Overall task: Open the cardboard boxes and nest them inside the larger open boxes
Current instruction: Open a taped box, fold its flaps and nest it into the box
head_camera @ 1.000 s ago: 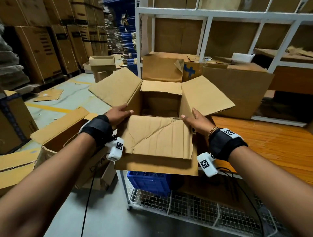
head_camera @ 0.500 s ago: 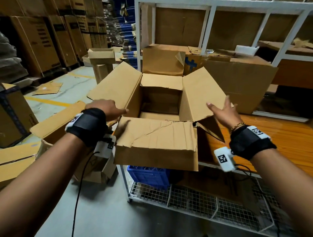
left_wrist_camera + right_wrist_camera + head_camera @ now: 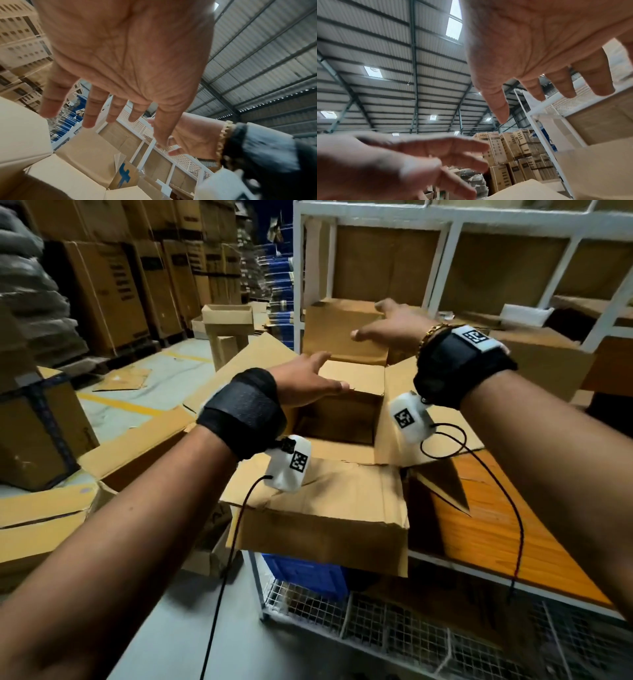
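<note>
An open cardboard box [image 3: 329, 518] with its flaps spread stands at the front edge of the wooden shelf [image 3: 486, 529]. Behind it sits a smaller brown box [image 3: 342, 333]. My left hand [image 3: 308, 381] hovers over the open box with straight fingers and holds nothing; the left wrist view shows its palm [image 3: 123, 56] spread. My right hand [image 3: 390, 328] reaches with flat fingers over the top of the smaller box; whether it touches is not clear. In the right wrist view its fingers [image 3: 559, 83] are spread and empty.
A larger brown box [image 3: 541, 361] stands right of the smaller one, under white rack bars [image 3: 442, 254]. Open boxes [image 3: 137, 446] lie on the floor at left. A blue crate [image 3: 308, 573] sits on the wire shelf below. Stacked cartons [image 3: 113, 282] fill the far left.
Both hands have let go of the open box's flaps and risen forward. The right hand moved up to the smaller box behind; the left now hovers over the opening.
</note>
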